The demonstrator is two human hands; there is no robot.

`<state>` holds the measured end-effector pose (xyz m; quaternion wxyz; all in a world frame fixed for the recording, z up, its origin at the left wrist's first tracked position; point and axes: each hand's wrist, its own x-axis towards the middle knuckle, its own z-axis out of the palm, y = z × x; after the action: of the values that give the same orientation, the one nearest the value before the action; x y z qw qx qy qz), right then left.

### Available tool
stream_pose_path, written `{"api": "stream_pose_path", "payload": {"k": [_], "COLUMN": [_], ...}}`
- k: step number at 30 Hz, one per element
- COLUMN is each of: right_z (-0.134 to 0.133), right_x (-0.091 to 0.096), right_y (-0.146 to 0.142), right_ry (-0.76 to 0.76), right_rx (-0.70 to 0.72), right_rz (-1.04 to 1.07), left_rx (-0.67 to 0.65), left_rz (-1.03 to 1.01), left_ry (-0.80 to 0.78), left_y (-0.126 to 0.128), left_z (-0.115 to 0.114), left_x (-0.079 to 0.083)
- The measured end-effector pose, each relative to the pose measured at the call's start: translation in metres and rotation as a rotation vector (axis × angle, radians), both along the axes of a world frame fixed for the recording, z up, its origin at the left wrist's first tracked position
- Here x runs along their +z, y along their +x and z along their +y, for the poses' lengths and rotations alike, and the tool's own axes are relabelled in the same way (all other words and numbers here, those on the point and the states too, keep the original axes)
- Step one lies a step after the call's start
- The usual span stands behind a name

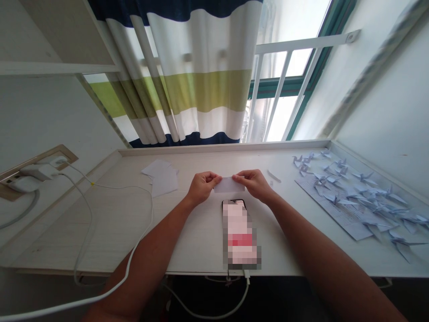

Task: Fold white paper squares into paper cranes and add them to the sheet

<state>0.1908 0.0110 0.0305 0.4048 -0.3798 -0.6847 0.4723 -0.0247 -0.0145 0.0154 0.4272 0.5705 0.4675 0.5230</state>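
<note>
A small white sheet of paper (229,185), rectangular and apparently folded, is held at its upper edge just above the desk. My left hand (202,185) pinches its left corner between thumb and fingers. At the right corner, my right hand (255,182) grips it the same way. Right below the paper lies a phone (237,232) with a lit, blurred-out screen. A thin curled paper strip (274,175) rests on the desk just beyond my right hand.
Loose white paper sheets (164,179) lie to the left. Many folded paper cranes (362,197) cover the right side, some on a printed sheet (321,210). A white charging cable (151,210) runs from the wall socket (63,154) across my left arm. A striped curtain (204,89) hangs behind the desk (110,223).
</note>
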Motion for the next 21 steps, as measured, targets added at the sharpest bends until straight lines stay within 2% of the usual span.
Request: {"api": "stream_pose_path", "payload": {"k": [4, 7, 9, 10, 13, 15, 17, 21], "right_z": [0.007, 0.015, 0.016, 0.016, 0.008, 0.002, -0.004, -0.011], "right_x": [0.003, 0.003, 0.002, 0.001, 0.001, 0.004, 0.009, 0.017], "right_y": [0.013, 0.021, 0.022, 0.020, 0.011, 0.006, 0.004, 0.003], "right_ry": [0.026, 0.005, -0.067, -0.130, -0.396, -0.519, -0.561, -0.575], "right_rx": [-0.054, -0.205, -0.246, -0.203, 0.099, 0.308, 0.380, 0.418], "right_rz": [0.045, 0.156, 0.208, 0.208, 0.150, 0.136, 0.156, 0.223], "left_rx": [0.089, 0.191, 0.149, 0.126, 0.011, -0.040, -0.056, -0.006], "left_rz": [-0.040, -0.098, -0.084, -0.071, 0.053, 0.155, 0.189, 0.184], "left_ry": [0.012, 0.049, 0.059, 0.074, 0.135, 0.205, 0.275, 0.356], "left_y": [-0.014, -0.026, -0.028, -0.027, -0.016, -0.008, -0.002, 0.004], "left_z": [0.006, 0.012, 0.013, 0.012, 0.006, 0.000, -0.004, -0.007], "left_x": [0.005, 0.008, 0.007, 0.007, 0.004, 0.005, 0.007, 0.012]}}
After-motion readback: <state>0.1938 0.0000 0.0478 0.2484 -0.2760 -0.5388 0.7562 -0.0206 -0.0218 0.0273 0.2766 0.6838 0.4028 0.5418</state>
